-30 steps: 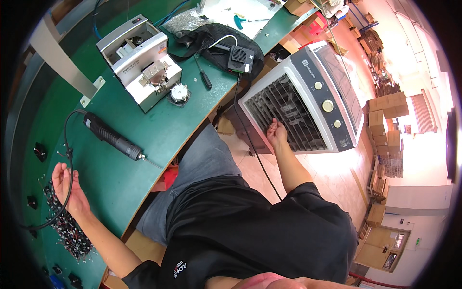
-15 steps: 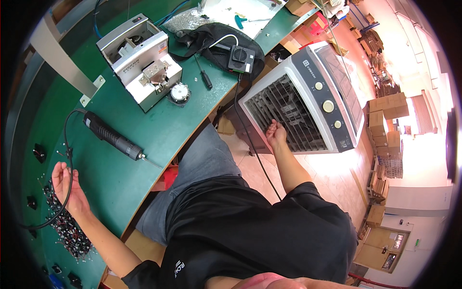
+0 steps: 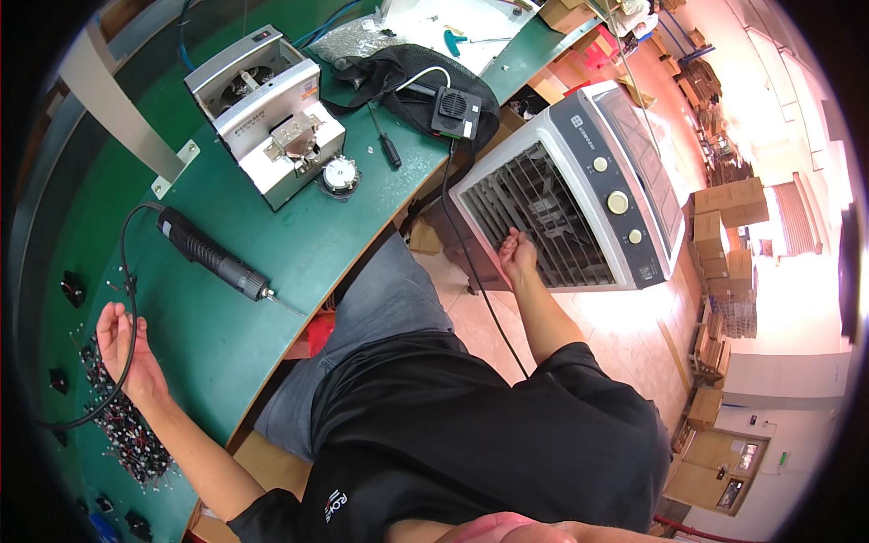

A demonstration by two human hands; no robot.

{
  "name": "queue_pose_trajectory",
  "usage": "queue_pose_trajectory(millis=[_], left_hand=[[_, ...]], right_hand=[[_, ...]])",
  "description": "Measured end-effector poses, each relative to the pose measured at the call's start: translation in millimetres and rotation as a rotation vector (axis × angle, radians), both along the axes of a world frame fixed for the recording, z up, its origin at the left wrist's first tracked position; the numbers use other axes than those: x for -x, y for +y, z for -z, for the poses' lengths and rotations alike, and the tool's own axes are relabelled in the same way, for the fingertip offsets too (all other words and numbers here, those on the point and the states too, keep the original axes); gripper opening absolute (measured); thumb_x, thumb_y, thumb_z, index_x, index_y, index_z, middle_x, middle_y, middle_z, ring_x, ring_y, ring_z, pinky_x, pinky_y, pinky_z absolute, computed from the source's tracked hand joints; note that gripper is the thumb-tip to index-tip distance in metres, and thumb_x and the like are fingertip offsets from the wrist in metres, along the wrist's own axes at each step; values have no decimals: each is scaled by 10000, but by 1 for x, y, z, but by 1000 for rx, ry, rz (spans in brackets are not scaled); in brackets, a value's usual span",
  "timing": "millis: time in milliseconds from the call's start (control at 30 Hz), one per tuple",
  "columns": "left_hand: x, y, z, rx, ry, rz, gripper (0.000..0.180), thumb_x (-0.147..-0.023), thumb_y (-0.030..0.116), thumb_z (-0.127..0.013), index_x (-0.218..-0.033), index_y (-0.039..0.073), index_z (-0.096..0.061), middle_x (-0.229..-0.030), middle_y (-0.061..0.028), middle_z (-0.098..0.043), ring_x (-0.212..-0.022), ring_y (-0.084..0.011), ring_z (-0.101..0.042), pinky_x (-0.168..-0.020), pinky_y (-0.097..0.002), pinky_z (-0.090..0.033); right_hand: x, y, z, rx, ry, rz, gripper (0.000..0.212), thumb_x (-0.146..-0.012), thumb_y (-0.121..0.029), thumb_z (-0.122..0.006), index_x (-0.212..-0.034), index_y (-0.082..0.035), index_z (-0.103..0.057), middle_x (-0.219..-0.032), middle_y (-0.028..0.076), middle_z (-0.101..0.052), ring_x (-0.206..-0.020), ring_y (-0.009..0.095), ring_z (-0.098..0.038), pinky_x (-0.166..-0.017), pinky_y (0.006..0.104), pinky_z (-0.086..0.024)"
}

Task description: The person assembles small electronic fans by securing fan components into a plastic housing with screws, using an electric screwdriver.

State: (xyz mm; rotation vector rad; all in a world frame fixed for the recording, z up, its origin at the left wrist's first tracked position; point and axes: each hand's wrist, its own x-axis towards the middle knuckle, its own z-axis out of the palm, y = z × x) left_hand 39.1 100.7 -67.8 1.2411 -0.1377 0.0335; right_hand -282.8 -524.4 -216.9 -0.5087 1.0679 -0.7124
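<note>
My left hand lies palm up at the left of the green bench, its fingers loosely bent and apart, with nothing in it. A black cable passes over it, running to a black electric screwdriver that lies on the bench. Beside that hand is a pile of small black and red parts with wires. My right hand is off the bench, its fingers curled in and nothing visible in them. It is in front of the grille of a grey and white air cooler; whether it touches cannot be told.
A silver box-shaped machine with an open top stands on the bench, with a round white part next to it. A small screwdriver, a black mesh bag and a small black fan unit lie beyond. Cartons stack at right.
Inside the silver machine's open top, the inner part shows in a different position. The whole view has shifted very slightly. Both my hands stay where they were.
</note>
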Motion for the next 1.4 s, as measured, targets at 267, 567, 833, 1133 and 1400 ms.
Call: queue_pose_trajectory(millis=[267, 567, 833, 1133, 1400], left_hand=[[0, 0, 0, -1, 9, -13, 271, -978, 37, -574, -1249, 18, -580, -1159, -54, -639, -985, -111, -604, -861, -292, -497], [1, 0, 0, 5, 11, 1, 270, -977, 39, -576, -1247, 20, -581, -1159, -50, -638, -980, -107, -602, -864, -291, -494], [0, -2, -3, 0, 4, -16, 268, -968, 38, -590, -1235, 21, -583, -1153, -50, -633, -974, -109, -604, -857, -285, -502], [7, -17, -9, 5, 36, -65, 281, -934, 12, -624, -1214, 10, -599, -1098, -66, -656, -901, -117, -618, -789, -267, -520], [15, -34, -22, -67, -15, -52, 270, -931, 36, -610, -1199, 2, -599, -1085, -61, -634, -870, -105, -587, -754, -254, -508]], right_hand=[[-1, 1, 4, -33, 56, 13, 359, -1078, -365, -366, -1006, -82, -574, -639, -7, -479, -513, 99, -456, -433, 202, -393], [4, -8, 18, -47, 52, -1, 383, -1068, -412, -365, -1067, -75, -547, -695, 21, -472, -557, 144, -458, -450, 248, -388], [-4, 4, 6, -18, 66, 13, 365, -1071, -388, -383, -1038, -80, -575, -650, -8, -484, -522, 111, -473, -430, 217, -382], [-82, 80, -123, 842, 105, -414, 436, -1056, -402, -459, -800, -61, -552, -555, -15, -436, -436, 85, -415, -402, 224, -328], [-150, 144, -200, 1294, 139, -802, 241, -1038, -181, -496, -903, -23, -618, -651, 3, -547, -555, 61, -507, -507, 219, -396]])
